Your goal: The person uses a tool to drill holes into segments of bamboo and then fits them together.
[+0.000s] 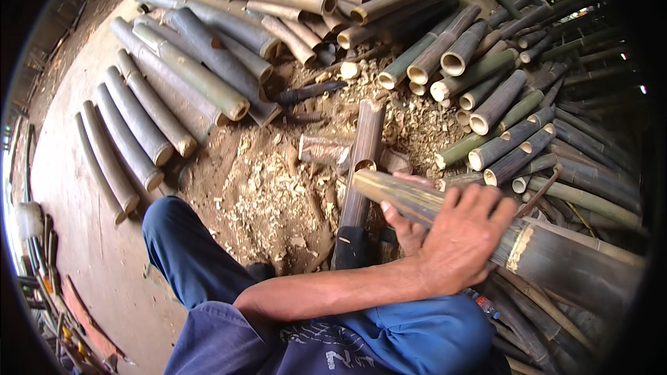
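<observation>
A thick dark bamboo pole (556,260) slants in from the right, a pale shaved ring round its joint. My left hand (467,226) reaches across my body and is closed over the top of its streaked, paler stretch. Mostly hidden under that pole, my right hand (405,228) shows a thumb on the near side and a bit of finger beyond; it is closed round the bamboo. The pole's far end lies over a shorter bamboo section (358,198) that has an opening in its side. A cut log (323,149) lies beneath that section, and a dark-shod foot (351,246) is at its near end.
Pale wood chips (257,191) litter the dirt. Cut bamboo tubes (201,76) lie in rows at left, with a brown pile (399,0) at the back. More bamboo (490,107) is stacked closely at right. A dark blade-like piece (309,92) lies beyond the chips.
</observation>
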`<move>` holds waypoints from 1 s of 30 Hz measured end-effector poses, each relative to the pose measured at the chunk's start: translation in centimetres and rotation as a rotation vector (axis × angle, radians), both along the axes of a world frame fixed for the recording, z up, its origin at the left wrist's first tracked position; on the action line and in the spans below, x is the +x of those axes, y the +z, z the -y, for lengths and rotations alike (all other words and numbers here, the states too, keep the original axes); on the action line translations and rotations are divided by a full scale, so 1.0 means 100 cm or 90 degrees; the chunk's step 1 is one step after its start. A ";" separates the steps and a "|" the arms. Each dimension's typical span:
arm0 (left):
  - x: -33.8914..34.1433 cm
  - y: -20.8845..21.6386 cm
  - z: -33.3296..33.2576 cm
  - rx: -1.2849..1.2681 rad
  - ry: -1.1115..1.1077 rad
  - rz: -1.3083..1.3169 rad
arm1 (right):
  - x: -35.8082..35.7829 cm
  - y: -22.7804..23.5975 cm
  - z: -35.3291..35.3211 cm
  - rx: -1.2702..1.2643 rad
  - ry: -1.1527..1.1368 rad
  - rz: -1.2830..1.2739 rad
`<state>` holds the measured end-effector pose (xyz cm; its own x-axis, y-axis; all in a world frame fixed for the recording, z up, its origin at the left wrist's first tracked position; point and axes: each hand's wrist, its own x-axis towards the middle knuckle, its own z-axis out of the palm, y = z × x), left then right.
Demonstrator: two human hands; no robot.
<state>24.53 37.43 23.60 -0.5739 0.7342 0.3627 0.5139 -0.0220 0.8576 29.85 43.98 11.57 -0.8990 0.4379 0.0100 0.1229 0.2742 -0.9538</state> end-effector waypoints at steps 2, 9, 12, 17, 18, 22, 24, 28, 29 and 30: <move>-0.002 0.005 0.002 0.052 -0.018 0.012 | -0.004 0.004 -0.002 -0.011 0.006 0.007; -0.018 0.009 0.000 0.180 0.051 0.011 | -0.020 -0.024 -0.012 0.055 0.016 -0.026; -0.026 0.006 -0.006 0.196 0.078 0.018 | -0.023 -0.025 -0.023 0.106 0.040 0.019; -0.036 -0.008 -0.010 0.220 0.039 0.009 | -0.023 -0.034 -0.021 0.031 0.025 0.007; -0.038 -0.010 -0.014 0.234 0.045 0.018 | -0.023 -0.032 -0.019 0.003 0.025 0.002; -0.048 -0.023 -0.011 0.246 0.078 0.020 | -0.042 0.021 -0.056 -0.322 0.251 -0.034; -0.050 -0.015 -0.018 0.280 0.067 0.025 | -0.037 0.102 -0.109 -0.189 0.287 -0.053; -0.052 -0.020 -0.012 0.251 0.062 0.010 | -0.019 0.230 -0.201 0.793 0.236 0.149; -0.051 -0.014 -0.013 0.267 0.057 0.011 | -0.018 0.275 -0.196 0.800 0.275 0.174; -0.050 -0.014 -0.013 0.264 0.057 0.005 | -0.020 0.308 -0.191 0.785 0.322 0.180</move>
